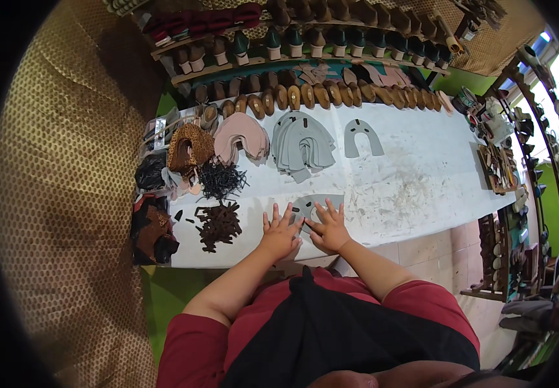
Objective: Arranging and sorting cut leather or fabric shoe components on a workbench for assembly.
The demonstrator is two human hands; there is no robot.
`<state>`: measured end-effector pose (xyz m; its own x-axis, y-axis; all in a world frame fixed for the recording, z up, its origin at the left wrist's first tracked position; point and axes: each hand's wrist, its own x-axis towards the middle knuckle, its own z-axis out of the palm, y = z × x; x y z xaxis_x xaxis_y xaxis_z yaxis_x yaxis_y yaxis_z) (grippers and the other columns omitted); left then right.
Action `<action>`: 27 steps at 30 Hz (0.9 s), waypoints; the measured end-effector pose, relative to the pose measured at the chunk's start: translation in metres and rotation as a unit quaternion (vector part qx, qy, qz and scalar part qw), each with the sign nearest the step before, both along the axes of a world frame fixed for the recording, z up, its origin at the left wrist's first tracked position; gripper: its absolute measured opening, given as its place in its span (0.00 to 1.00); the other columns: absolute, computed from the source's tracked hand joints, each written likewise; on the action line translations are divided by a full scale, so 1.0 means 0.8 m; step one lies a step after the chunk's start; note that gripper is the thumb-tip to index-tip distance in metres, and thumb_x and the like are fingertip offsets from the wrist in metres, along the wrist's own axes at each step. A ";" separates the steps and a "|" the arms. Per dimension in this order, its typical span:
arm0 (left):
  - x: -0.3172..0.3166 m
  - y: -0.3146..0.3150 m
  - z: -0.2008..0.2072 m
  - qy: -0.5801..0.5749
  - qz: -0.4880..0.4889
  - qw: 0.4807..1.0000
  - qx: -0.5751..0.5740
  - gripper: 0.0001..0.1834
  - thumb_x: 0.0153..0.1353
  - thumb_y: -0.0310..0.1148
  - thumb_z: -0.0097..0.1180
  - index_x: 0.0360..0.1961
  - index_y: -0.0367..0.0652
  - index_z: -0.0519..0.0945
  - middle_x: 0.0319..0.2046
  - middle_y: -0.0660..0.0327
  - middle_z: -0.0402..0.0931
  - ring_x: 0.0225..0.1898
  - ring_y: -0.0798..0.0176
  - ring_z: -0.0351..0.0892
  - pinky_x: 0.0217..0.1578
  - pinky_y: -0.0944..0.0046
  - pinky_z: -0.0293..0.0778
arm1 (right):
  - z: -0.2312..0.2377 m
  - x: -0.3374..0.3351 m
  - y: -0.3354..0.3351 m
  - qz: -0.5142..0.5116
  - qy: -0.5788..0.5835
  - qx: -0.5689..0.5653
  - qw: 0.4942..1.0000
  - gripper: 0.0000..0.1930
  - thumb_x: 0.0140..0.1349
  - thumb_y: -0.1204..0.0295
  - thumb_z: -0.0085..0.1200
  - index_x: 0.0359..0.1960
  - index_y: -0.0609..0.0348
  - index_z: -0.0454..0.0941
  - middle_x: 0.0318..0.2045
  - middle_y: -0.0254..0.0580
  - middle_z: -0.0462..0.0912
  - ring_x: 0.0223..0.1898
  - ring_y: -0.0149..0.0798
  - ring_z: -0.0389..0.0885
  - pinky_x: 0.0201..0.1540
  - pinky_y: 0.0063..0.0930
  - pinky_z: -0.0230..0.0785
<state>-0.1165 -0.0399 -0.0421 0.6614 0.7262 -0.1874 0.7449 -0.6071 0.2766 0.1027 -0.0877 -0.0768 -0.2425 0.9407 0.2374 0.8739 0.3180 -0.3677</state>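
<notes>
Near the front edge of the table, a grey curved piece of shoe-upper material [321,198] lies flat under my hands. My left hand [281,234] rests over its left part with the fingers spread. My right hand [330,228] lies on it from the right, fingers also apart, and the two hands almost meet. Small dark strips show on the piece by my left fingertips. Farther off lies a single grey horseshoe-shaped piece [374,139] with dark strips on its top. A fanned stack of like grey pieces [286,145] is left of it.
Left of my hands are a heap of brown strips [220,227] and a heap of black strips [218,181]. Pink pieces [237,123] and leopard-print pieces [179,147] lie behind. Brown shoe forms [308,96] line the back edge below shelves of shoes. A tool rack [496,169] stands at right.
</notes>
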 end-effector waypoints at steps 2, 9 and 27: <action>0.004 0.003 0.004 0.004 0.022 1.000 0.000 0.37 0.59 0.52 0.61 0.71 0.68 0.66 0.78 0.51 0.34 0.76 0.29 0.25 0.69 0.25 0.28 | 0.000 0.001 0.000 0.010 -0.004 -0.014 1.000 0.21 0.57 0.54 0.60 0.53 0.35 0.84 0.73 0.47 0.59 0.75 0.62 0.45 0.68 0.81 0.31; 0.009 0.006 0.001 -0.017 0.026 0.999 0.015 0.34 0.59 0.50 0.62 0.68 0.66 0.71 0.79 0.56 0.34 0.77 0.34 0.28 0.69 0.27 0.29 | -0.001 -0.001 0.002 0.012 -0.014 -0.005 1.000 0.21 0.58 0.52 0.59 0.53 0.37 0.84 0.73 0.47 0.58 0.75 0.61 0.45 0.68 0.80 0.31; 0.004 0.041 -0.005 -0.028 0.037 0.999 -0.005 0.32 0.59 0.51 0.61 0.66 0.64 0.74 0.79 0.50 0.32 0.76 0.28 0.25 0.68 0.24 0.30 | -0.003 -0.005 0.004 0.018 -0.034 0.002 0.999 0.27 0.57 0.48 0.59 0.57 0.44 0.82 0.73 0.47 0.58 0.76 0.59 0.46 0.68 0.79 0.35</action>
